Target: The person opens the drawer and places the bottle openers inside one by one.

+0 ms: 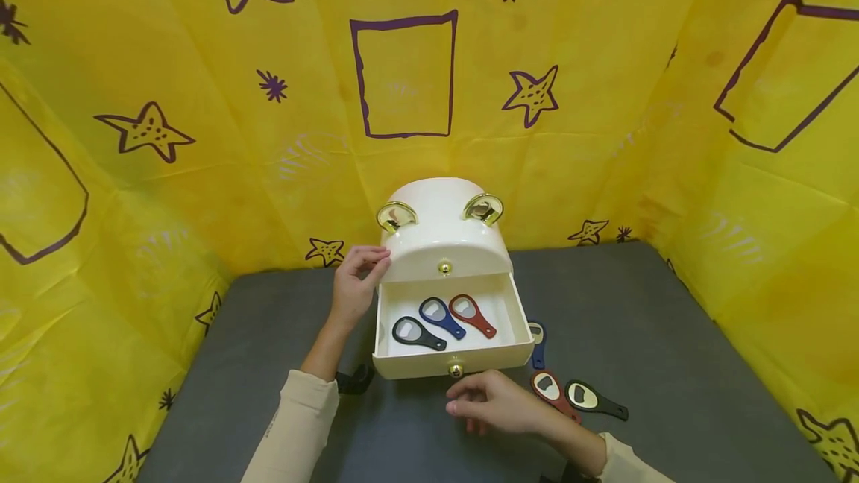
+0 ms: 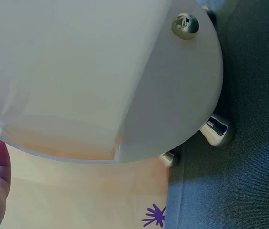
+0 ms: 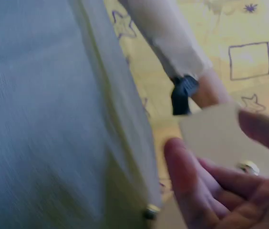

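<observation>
A white drawer box (image 1: 439, 226) with gold trim has its lower drawer (image 1: 452, 361) pulled out. Inside lie three bottle openers: a black bottle opener (image 1: 417, 334), a blue bottle opener (image 1: 442, 317) and a red bottle opener (image 1: 473, 315). My left hand (image 1: 359, 285) touches the box's left side with its fingertips; in the left wrist view, fingers (image 2: 2, 164) show at the box's edge. In front of the drawer's gold knob (image 1: 455, 370), my right hand (image 1: 499, 402) hovers with loosely bent fingers and nothing in them. The right wrist view shows its thumb and fingers apart.
Right of the drawer, on the dark grey table (image 1: 671, 319), lie another blue bottle opener (image 1: 539, 349), partly hidden by the drawer, a second red one (image 1: 552, 391) and a dark one (image 1: 593, 399). Yellow cloth (image 1: 403, 170) with purple drawings stands around the table's back and sides.
</observation>
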Action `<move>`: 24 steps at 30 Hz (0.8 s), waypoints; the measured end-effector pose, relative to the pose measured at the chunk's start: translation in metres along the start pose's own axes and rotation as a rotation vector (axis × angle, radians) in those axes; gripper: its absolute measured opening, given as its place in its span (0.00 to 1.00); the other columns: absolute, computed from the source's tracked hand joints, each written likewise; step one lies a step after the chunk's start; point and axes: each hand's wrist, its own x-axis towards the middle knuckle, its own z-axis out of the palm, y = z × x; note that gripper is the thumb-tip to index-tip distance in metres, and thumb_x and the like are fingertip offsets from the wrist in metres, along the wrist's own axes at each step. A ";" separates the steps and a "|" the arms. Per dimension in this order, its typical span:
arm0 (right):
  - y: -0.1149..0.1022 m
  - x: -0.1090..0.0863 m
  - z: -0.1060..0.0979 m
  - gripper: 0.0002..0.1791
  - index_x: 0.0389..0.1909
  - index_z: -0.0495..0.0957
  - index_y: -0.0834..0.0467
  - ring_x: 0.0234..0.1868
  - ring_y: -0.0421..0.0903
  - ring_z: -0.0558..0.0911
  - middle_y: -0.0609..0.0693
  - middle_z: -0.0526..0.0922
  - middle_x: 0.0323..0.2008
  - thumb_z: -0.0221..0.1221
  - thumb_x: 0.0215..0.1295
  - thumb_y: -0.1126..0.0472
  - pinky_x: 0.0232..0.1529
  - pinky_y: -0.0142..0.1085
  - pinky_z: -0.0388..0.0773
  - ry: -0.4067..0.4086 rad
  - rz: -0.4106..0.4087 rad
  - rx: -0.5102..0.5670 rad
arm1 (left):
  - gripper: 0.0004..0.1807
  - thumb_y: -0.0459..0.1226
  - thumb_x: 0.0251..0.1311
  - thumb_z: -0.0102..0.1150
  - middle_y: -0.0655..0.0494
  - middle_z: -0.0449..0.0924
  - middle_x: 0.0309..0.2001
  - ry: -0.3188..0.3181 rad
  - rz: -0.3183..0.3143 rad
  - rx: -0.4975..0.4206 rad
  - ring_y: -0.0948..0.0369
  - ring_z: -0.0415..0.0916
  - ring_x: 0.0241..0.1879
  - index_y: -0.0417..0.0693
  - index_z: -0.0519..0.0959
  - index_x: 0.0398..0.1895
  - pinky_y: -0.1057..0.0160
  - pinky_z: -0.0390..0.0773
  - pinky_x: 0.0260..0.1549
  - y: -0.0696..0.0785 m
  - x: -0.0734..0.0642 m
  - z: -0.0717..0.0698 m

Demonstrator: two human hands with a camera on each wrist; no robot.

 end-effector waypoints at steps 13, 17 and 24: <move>0.005 0.006 0.024 0.25 0.48 0.76 0.76 0.19 0.37 0.79 0.48 0.83 0.27 0.52 0.73 0.54 0.22 0.29 0.79 0.303 0.089 0.401 | 0.07 0.23 0.57 0.62 0.29 0.77 0.43 -0.002 0.003 0.002 0.75 0.73 0.43 0.25 0.81 0.37 0.79 0.74 0.39 0.000 0.000 0.001; 0.004 0.007 0.028 0.26 0.47 0.77 0.75 0.18 0.37 0.79 0.46 0.82 0.25 0.53 0.72 0.52 0.21 0.30 0.79 0.366 0.116 0.436 | 0.06 0.23 0.57 0.62 0.29 0.77 0.43 0.002 0.009 -0.005 0.75 0.73 0.43 0.24 0.81 0.37 0.79 0.74 0.39 -0.001 0.000 0.001; 0.002 0.008 0.030 0.26 0.46 0.77 0.76 0.18 0.38 0.79 0.46 0.82 0.24 0.54 0.72 0.52 0.21 0.30 0.78 0.414 0.120 0.445 | 0.07 0.23 0.57 0.62 0.30 0.77 0.43 0.004 -0.006 -0.009 0.75 0.73 0.43 0.24 0.81 0.37 0.79 0.75 0.40 0.000 -0.001 0.001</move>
